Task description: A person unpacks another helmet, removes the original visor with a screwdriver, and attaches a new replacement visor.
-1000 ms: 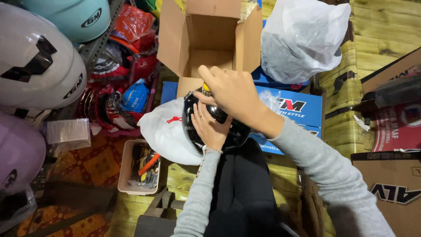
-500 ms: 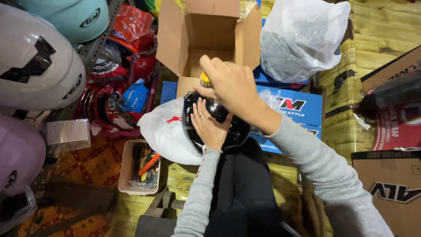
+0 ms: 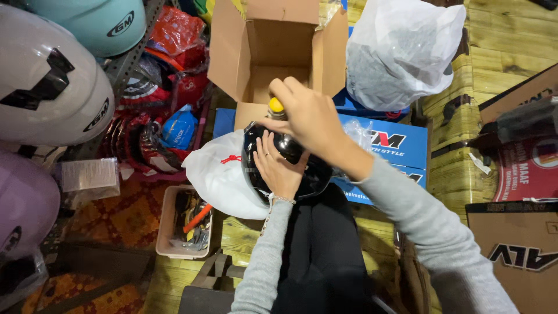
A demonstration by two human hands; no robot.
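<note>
A glossy black helmet (image 3: 302, 168) rests on my lap, partly on a white cloth bag (image 3: 218, 174). My left hand (image 3: 276, 166) lies flat on the helmet's shell and steadies it. My right hand (image 3: 308, 119) is closed around a tool with a yellow handle (image 3: 276, 106), held upright at the helmet's far edge. The tool's tip is hidden behind the helmet and my fingers.
An open cardboard box (image 3: 279, 52) stands just beyond the helmet, on blue boxes (image 3: 389, 145). A bagged helmet (image 3: 401, 52) sits at upper right. White, teal and lilac helmets (image 3: 52, 87) fill the left. A small tray of tools (image 3: 186, 224) lies at lower left. Cartons (image 3: 517, 250) stand at right.
My right hand has shifted slightly away from me along the helmet's far edge, and the yellow handle now shows more clearly. My left hand stays on the shell.
</note>
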